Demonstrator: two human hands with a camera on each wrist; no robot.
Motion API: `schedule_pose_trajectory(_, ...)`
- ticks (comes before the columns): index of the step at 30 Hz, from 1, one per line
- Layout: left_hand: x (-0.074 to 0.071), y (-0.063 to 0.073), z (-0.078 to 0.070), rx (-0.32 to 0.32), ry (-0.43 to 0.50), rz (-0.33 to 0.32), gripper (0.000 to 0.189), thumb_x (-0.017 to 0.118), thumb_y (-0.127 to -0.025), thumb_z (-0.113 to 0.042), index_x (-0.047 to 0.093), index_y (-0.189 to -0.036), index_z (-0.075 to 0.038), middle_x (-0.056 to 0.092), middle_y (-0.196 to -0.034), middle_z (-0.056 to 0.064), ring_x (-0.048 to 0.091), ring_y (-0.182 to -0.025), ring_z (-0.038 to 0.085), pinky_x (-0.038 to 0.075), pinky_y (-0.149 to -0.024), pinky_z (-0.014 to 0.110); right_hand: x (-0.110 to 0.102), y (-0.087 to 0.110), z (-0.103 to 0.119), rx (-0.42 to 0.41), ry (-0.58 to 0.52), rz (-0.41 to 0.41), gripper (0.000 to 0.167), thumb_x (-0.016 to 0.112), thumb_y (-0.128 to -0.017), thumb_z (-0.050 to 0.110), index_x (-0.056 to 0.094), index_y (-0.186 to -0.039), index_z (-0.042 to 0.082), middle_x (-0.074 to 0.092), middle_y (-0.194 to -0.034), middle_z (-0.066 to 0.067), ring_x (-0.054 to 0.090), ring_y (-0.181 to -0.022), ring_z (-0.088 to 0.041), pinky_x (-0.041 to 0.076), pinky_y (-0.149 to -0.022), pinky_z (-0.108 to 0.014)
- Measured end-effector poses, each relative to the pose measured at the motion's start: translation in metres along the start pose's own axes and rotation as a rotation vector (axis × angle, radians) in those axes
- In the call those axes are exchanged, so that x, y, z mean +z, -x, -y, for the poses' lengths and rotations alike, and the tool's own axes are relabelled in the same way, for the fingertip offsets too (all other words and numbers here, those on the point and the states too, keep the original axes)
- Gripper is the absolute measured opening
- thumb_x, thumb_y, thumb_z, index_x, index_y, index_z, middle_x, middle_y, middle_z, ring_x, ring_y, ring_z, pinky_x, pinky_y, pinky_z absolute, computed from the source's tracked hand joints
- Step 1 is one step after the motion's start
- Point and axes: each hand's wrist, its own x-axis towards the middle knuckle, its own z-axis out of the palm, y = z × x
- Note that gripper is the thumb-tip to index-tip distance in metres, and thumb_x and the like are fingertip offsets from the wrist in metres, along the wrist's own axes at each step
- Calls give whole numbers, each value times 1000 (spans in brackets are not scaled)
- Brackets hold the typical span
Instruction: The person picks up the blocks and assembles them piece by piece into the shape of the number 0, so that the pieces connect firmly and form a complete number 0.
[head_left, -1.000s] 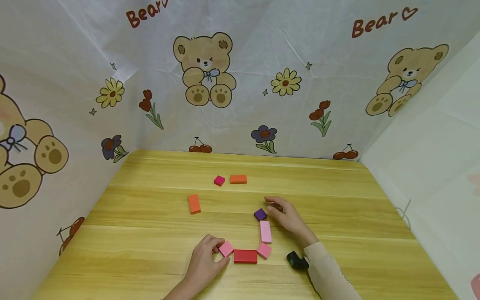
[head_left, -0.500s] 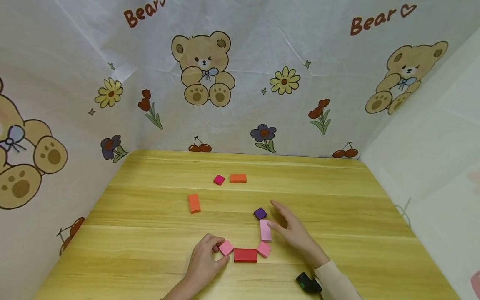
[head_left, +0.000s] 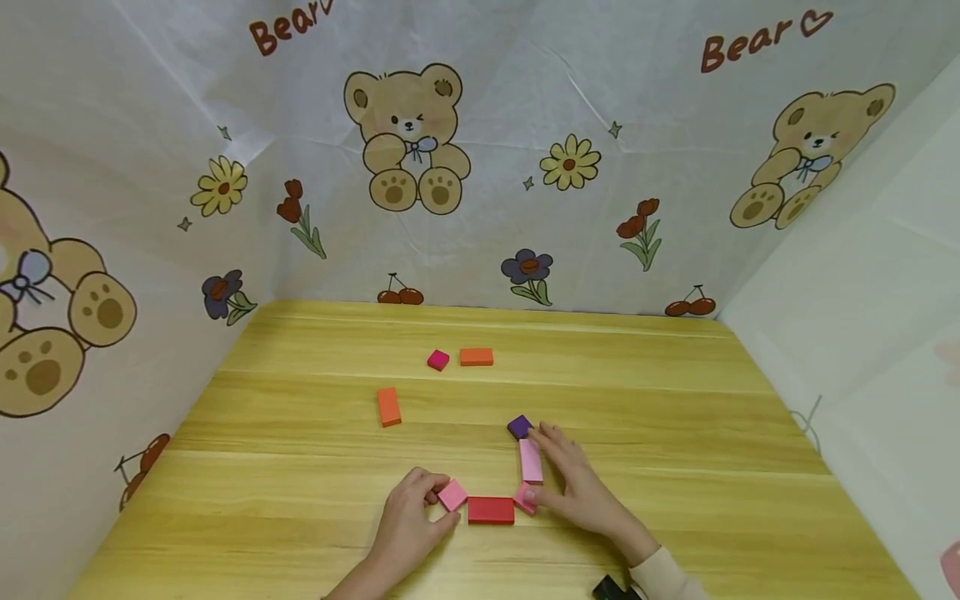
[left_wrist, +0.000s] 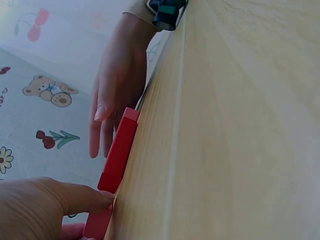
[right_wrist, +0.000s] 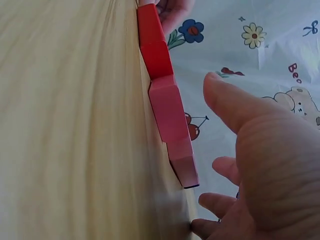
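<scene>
My left hand pinches a small pink block between thumb and fingers; in the left wrist view its thumb lies against that block. A red rectangular block lies right beside it. At the red block's right end is a second small pink block, then a long light-pink block and a purple block, forming an L. My right hand spreads over the L's right side with nothing gripped. Its thumb overlaps the second pink block in the head view; the right wrist view shows it raised off the blocks.
Farther back on the wooden table lie an orange block, a magenta block and another orange block. A bear-print sheet hangs behind. A black device sits by the right sleeve.
My right hand has drawn back from beside the purple block to over the light-pink block and the second pink block. The left hand and the blocks have stayed put.
</scene>
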Motion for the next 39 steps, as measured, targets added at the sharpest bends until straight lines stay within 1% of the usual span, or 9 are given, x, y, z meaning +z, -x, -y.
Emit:
schedule_pose_trajectory(6,0,0,1,3,-5,-4,37,88,-66,-11,72,-100,-6,56,-84,-9,49,-75,2,42,-66,20,3,1,0,-46,64,-19,76,73,-86,34,40,-150,10,28,-155,-27,17,-144,-51,6,-109,-74)
schedule_pose_trajectory(10,0,0,1,4,-9,-10,37,88,-66,-11,72,-99,-7,56,-84,-9,49,-75,1,43,-66,20,3,-1,4,-42,111,-36,76,73,-85,37,40,-150,13,27,-157,-25,16,-145,-50,8,-110,-73)
schedule_pose_trajectory(15,-1,-1,1,-1,-12,-19,36,88,-66,-11,72,-98,-7,57,-85,-9,50,-75,2,43,-66,20,4,-6,4,-61,156,-58,79,75,-83,39,42,-149,12,28,-156,-26,18,-144,-52,13,-109,-72)
schedule_pose_trajectory(21,-1,0,0,0,-10,-14,36,87,-66,-10,72,-99,-6,56,-85,-9,49,-75,2,43,-66,20,4,-8,3,-40,194,-43,82,75,-80,44,43,-148,12,28,-156,-26,18,-144,-51,14,-111,-70)
schedule_pose_trajectory(28,-1,0,0,-2,1,7,39,87,-66,-10,72,-101,-6,56,-85,-9,49,-76,1,43,-67,20,5,-6,2,-13,216,-30,83,75,-80,47,43,-148,13,28,-156,-25,17,-145,-49,14,-111,-70)
schedule_pose_trajectory(33,-4,0,-1,-3,8,38,45,88,-66,-11,70,-107,-4,59,-90,-7,51,-79,3,46,-69,21,5,-6,2,3,206,-24,84,75,-80,47,41,-149,14,28,-156,-24,16,-146,-48,12,-112,-68)
schedule_pose_trajectory(36,-9,-1,-2,-7,-12,56,52,89,-66,-15,68,-112,-5,61,-95,-6,53,-81,4,47,-73,22,5,-6,2,6,203,-22,84,75,-80,47,41,-149,14,28,-156,-24,16,-146,-48,11,-113,-68)
schedule_pose_trajectory(39,-17,-5,-3,-21,-44,61,59,91,-64,-23,67,-116,-9,61,-97,-5,54,-85,7,46,-75,26,4,-6,2,3,196,-24,84,75,-79,46,41,-149,13,29,-156,-24,16,-146,-48,11,-113,-68)
